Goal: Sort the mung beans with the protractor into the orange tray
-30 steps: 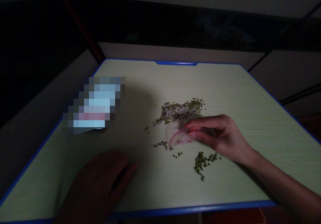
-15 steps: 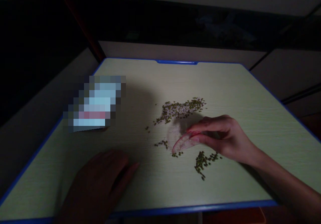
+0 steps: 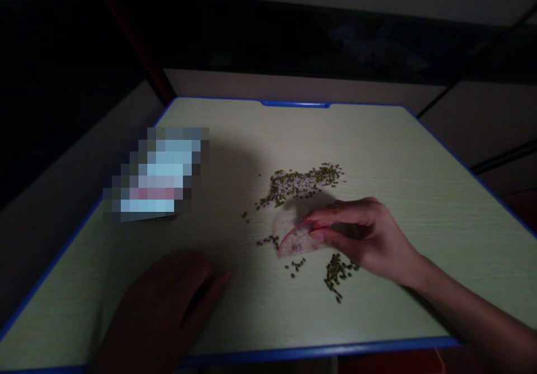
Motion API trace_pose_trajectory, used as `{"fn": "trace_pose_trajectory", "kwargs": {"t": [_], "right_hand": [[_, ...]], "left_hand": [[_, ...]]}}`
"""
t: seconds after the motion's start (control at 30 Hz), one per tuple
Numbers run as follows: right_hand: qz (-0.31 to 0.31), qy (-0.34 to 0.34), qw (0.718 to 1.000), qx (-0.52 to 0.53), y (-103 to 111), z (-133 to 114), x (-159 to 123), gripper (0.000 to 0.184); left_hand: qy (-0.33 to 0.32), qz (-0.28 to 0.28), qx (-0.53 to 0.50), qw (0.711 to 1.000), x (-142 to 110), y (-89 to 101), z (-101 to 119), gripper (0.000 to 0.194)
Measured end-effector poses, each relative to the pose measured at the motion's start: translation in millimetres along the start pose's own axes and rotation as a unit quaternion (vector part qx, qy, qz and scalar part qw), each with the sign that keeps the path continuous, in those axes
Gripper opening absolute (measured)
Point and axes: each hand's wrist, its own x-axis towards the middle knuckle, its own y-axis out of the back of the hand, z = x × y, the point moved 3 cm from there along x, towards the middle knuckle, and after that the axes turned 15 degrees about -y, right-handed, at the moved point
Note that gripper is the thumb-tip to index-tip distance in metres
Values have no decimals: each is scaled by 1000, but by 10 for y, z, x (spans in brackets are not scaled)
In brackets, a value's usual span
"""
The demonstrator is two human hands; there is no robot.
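Observation:
My right hand (image 3: 356, 231) is closed in a pinch on a thin, translucent, curved-edged piece with a pinkish-red rim (image 3: 300, 238), tilted over the table. Its exact kind does not show. Beyond it lies a long heap of small green beans mixed with pale grains (image 3: 300, 184). A smaller group of green beans (image 3: 335, 273) is below the right hand, and a few loose beans (image 3: 268, 241) lie left of the piece. My left hand (image 3: 168, 293) rests in shadow on the near left of the table, thumb apart from the fingers, nothing visible in it.
A blurred-out lit screen (image 3: 163, 167) is propped at the table's left side. The pale tabletop (image 3: 356, 133) has a blue edge, with a blue handle-like strip (image 3: 296, 104) at the back. Dark panels stand behind.
My right hand has shifted slightly left and toward me with the translucent piece. Some loose beans near its lower edge have moved and spread. My left hand stays almost where it was.

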Motion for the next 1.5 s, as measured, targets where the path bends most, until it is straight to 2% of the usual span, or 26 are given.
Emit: {"fn": "trace_pose_trajectory", "kwargs": {"t": [0.13,0.23,0.37,0.5,0.6,0.77,0.87,0.97,1.1,1.2,1.4,1.5], "right_hand": [[18,-27,999,-11,3,8,-15,17],[33,-51,998,9,17,11,-18,17],[43,-59,997,28,22,8,-20,18],[35,-50,998,2,0,0,-32,18],[28,-47,998,-8,-23,-1,-30,17],[37,-63,996,44,-15,37,-10,17],[44,-68,995,58,2,52,-8,17],[44,-72,995,47,3,44,-10,18],[42,-73,995,44,-5,28,-3,20],[56,-86,994,42,8,37,7,21],[103,-101,989,37,53,31,15,19],[111,-93,989,29,45,20,23,19]], "left_hand": [[21,-14,-38,999,-38,-36,-30,36],[61,-29,-64,996,-54,-83,-41,37],[121,-42,-87,988,-51,-138,-32,38],[149,-50,-94,983,-45,-153,-31,39],[136,-51,-90,985,-30,-127,-38,39],[39,-27,-49,998,14,-51,-22,38],[15,-15,-5,1000,18,-30,-18,35],[31,-16,-29,999,0,-44,-26,37],[116,-54,-75,989,-41,-120,-48,38],[145,-54,-93,984,-48,-166,-36,41],[140,-52,-93,984,-49,-154,-34,42],[100,-36,-80,991,-29,-98,-42,40]]}}
